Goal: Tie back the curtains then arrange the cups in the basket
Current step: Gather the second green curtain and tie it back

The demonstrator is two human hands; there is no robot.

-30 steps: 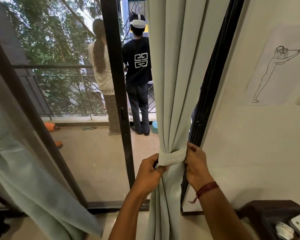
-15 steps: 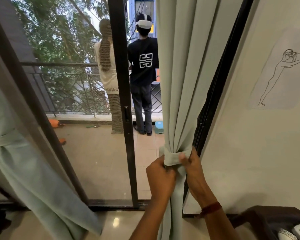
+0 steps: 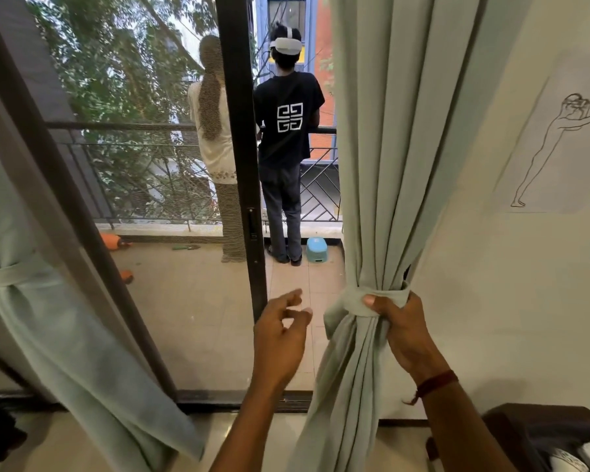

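Dark sliding-door frame [image 3: 242,165] at centre; beyond it, a tiled balcony with a metal railing [image 3: 123,126] and trees [image 3: 116,63]. Two people stand at the railing, backs turned: one in pale clothes [image 3: 213,131], one in a black shirt [image 3: 288,131]. A blue stool [image 3: 316,249] sits just beside the latter's feet. A line drawing [image 3: 559,148] hangs on the right wall.

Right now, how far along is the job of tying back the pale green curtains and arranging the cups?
Done: the pale green left curtain is gathered by its fabric band. In hand: the right hand grips the matching fabric tie wrapped round the pale green right curtain, while the left hand hovers open beside it. Left: arranging the cups; no basket is in view.
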